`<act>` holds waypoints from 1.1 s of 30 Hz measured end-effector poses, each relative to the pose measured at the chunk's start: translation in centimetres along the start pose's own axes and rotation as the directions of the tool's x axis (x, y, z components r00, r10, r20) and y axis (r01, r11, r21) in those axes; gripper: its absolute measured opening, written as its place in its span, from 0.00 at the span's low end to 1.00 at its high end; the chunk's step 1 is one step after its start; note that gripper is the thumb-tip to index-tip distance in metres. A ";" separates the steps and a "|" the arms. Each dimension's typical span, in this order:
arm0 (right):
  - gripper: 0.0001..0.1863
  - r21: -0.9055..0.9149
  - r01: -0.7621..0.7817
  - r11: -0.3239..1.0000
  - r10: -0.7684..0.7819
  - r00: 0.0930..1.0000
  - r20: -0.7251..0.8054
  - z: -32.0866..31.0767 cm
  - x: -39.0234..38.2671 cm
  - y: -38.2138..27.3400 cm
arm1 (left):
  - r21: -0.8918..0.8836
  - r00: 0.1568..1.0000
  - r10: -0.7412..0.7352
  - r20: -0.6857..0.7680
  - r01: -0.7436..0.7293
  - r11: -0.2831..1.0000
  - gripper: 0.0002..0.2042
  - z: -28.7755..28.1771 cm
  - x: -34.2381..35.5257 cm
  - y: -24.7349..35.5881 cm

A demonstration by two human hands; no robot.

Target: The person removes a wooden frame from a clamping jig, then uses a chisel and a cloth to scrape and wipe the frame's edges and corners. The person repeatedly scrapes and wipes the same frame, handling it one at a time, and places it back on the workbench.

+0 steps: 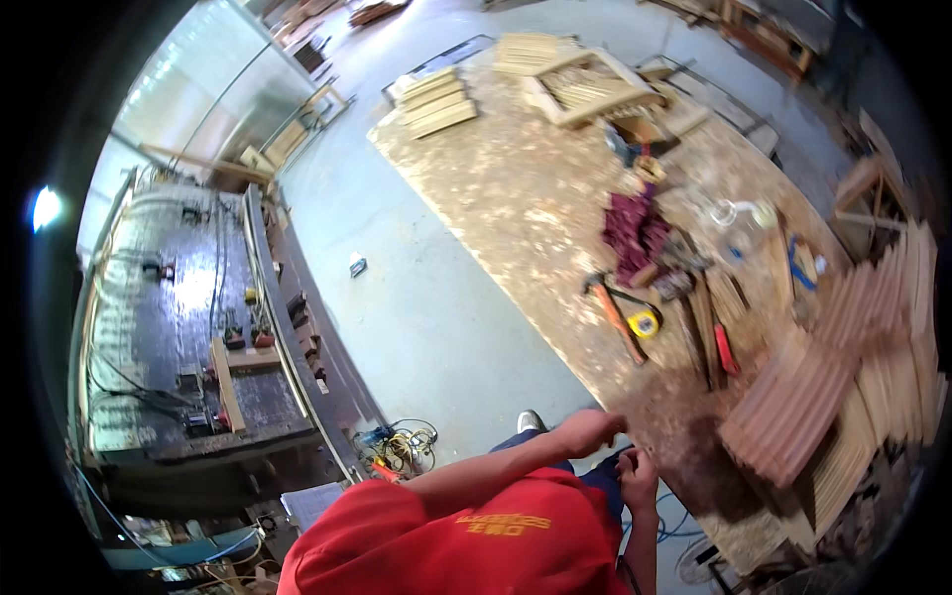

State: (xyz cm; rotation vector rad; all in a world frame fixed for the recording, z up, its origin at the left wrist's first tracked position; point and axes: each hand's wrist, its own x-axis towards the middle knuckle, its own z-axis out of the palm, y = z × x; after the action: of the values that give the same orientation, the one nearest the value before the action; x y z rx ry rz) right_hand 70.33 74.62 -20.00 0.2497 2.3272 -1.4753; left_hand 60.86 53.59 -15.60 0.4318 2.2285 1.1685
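Observation:
My left hand [593,432] is raised beside the workbench [526,218] near its front edge, fingers curled closed. My right hand [637,476] is just below it, also closed. I cannot make out what, if anything, either holds. On the bench ahead lie a hammer with an orange handle [623,327], a yellow tape measure [645,323], a red-handled tool [724,347], a crumpled maroon cloth [635,243] and several wooden tools. Reddish grooved wood pieces [783,397] are stacked at the bench's right edge, over paler strips [853,426].
A wooden frame [543,97] and slat stacks [436,104] lie at the bench's far end. A large machine bed [164,307] with hoses runs along the left, across the grey floor [377,317]. Tangled cables and a power tool [397,446] sit by its corner.

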 end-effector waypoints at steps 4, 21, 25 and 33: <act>0.11 -0.369 0.211 0.905 -0.130 0.964 0.233 4.8 6.0 -8.6 | -0.190 0.939 -0.238 -0.249 0.193 0.963 0.11 -11.1 -6.9 -6.8; 0.11 -0.363 0.355 0.861 -0.190 0.888 0.418 28.5 46.9 -27.3 | -0.181 0.733 -0.572 -0.368 0.547 0.817 0.11 -43.0 -8.5 -34.9; 0.11 -0.366 0.261 0.893 -0.152 0.942 0.299 28.4 56.3 -34.1 | -0.116 0.739 -0.584 -0.338 0.583 0.804 0.11 -50.2 -4.7 -37.1; 0.17 0.224 0.038 0.974 0.093 0.835 -0.543 21.7 80.7 -35.0 | 0.022 0.869 -0.492 -0.054 0.494 0.869 0.15 -61.8 9.2 -41.6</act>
State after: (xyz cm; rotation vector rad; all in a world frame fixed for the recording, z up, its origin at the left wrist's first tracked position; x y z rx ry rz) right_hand -10.79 35.99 -31.49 0.8767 2.5484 -1.8458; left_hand 14.33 -4.47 -25.43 -0.1587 2.2149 0.8687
